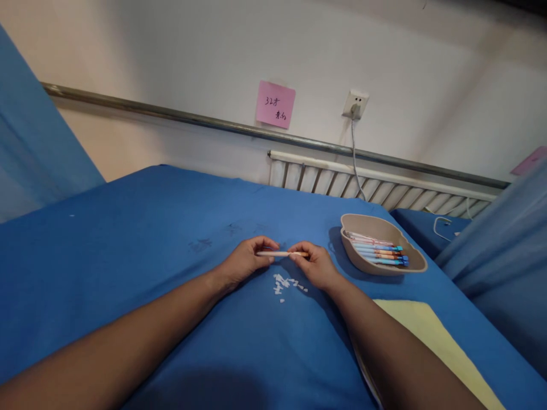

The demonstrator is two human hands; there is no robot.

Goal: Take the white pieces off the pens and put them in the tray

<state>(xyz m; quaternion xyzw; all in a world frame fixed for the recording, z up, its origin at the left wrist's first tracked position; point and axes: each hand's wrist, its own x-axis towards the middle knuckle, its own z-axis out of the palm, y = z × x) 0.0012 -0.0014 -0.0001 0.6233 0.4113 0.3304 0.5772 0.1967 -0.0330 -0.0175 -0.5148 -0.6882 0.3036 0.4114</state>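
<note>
Between my two hands a slim, pale pen point(281, 254) lies level above the blue cloth. Its left end is pinched in the fingers of my left hand point(253, 256). The fingers of my right hand point(314, 262) are closed round the other end, where an orange-tan part shows. Just below the hands, a small heap of tiny white pieces point(282, 282) is scattered on the cloth; they look like little caps, but are too small to tell. To the right of my right hand stands a beige bin point(359, 263) with several pens point(376, 252) in it, some with blue ends.
A blue cloth point(128, 239) covers the table. Yellow paper or cloth point(410, 316) lies partly under my right forearm. Behind are a metal rail point(192, 118), a radiator point(307, 173), a plugged-in socket point(355, 105) and a pink note point(276, 104). Blue curtains point(508, 245) hang at both sides.
</note>
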